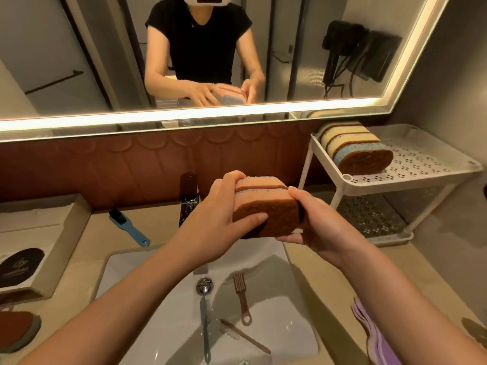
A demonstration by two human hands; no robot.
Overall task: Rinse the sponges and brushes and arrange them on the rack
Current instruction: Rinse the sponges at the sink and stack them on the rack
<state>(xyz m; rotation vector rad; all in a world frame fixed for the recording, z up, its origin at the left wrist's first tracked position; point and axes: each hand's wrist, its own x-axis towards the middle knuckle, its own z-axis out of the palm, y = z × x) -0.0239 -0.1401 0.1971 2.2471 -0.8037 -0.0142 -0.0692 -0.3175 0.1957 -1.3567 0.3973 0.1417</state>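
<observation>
Left hand (218,206) and right hand (320,227) gripping sponge stack (266,206), over sink (290,312)

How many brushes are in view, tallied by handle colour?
Blue: 2, the counter brush and the long sink brush
Pink-brown: 2, the comb-like brush and the slim brush, both in the sink
Total: 4
</observation>
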